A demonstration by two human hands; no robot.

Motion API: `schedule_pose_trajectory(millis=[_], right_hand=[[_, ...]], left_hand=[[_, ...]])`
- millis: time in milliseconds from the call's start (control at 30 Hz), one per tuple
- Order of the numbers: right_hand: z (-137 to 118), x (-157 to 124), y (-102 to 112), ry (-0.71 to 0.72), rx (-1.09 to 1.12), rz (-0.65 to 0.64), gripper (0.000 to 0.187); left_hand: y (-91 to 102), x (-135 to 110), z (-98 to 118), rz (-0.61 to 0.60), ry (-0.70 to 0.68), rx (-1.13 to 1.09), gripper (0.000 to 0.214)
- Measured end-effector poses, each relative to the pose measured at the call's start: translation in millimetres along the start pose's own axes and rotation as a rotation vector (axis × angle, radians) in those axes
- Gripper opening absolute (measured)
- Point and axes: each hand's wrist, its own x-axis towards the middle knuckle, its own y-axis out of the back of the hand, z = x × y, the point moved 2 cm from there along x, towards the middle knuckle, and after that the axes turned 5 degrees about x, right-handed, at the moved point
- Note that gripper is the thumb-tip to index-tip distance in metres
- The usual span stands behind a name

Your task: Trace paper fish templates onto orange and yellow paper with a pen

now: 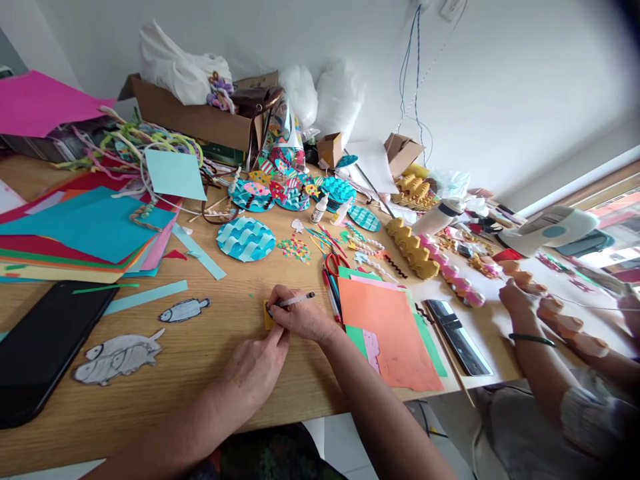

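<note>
My right hand [303, 319] grips a white pen with a dark cap end [297, 299], its shaft slanting up to the right. Under the fingers lies a small yellow paper piece [269, 319], mostly covered. My left hand [257, 367] comes in from below, its fingers together and pressed at the paper's lower edge, touching my right hand; its fingertips are partly hidden. To the left lie two fish cutouts, a small blue-grey fish [184, 310] and a larger grey cutout of grouped fish [120, 357], both outlined in black.
Right of my hands are orange paper [385, 327] and red-handled scissors [335, 263]. A black phone [47, 347] and coloured sheets [90, 223] lie left. Beyond are a woven blue disc [246, 239], confetti [294, 249] and glue bottles [319, 209]. At right, another person's hand [517, 300] touches egg-carton strips.
</note>
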Motion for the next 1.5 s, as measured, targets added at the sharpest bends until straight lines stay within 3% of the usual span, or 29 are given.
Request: schedule_pose_trajectory(millis=[700,1500], right_hand=[[-1.4,0.5,-3.5,-0.002,-0.011,0.107,0.014],[0.3,0.4,-3.3,-0.022,0.076,0.116,0.013]], left_hand=[[1.7,-0.9,0.3,0.025,-0.019,0.051,0.065],[1.4,0.0,0.3,0.046,-0.006,0.03,0.061]])
